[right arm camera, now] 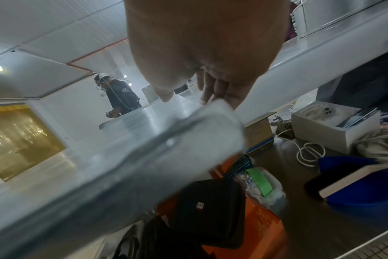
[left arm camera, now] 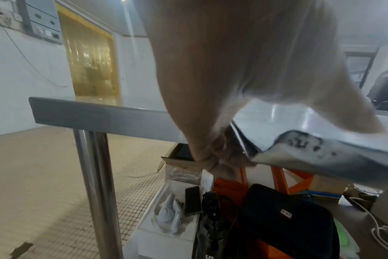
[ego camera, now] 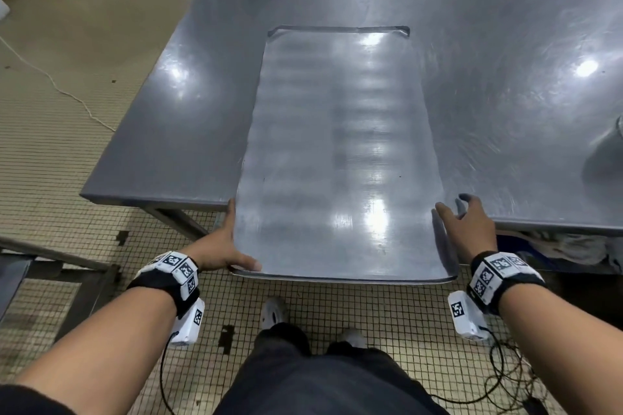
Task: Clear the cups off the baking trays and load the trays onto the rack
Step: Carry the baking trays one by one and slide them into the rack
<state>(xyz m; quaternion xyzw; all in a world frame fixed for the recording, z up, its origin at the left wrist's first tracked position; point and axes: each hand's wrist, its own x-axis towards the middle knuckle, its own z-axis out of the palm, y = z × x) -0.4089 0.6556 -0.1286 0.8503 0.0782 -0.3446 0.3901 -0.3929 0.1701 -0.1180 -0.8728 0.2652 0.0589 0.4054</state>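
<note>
A bare metal baking tray (ego camera: 337, 152) lies lengthwise on the steel table (ego camera: 168, 111), its near end sticking out past the table's front edge. My left hand (ego camera: 229, 246) grips the tray's near left corner, thumb on top and fingers curled under the rim; the left wrist view shows this grip (left arm camera: 210, 154) on the tray (left arm camera: 321, 152). My right hand (ego camera: 462, 222) hovers with straight, spread fingers at the tray's right edge, holding nothing. In the right wrist view its fingers (right arm camera: 213, 87) reach over the blurred tray corner (right arm camera: 177, 136). No cups stand on the tray.
A grey metal object (ego camera: 606, 152) sits at the table's right edge, cut off by the frame. Under the table lie a black bag (left arm camera: 288, 219), orange frames, boxes and cables. Another person (right arm camera: 122, 98) works beyond the table. A white cable (ego camera: 67, 91) lies on the tiled floor at left.
</note>
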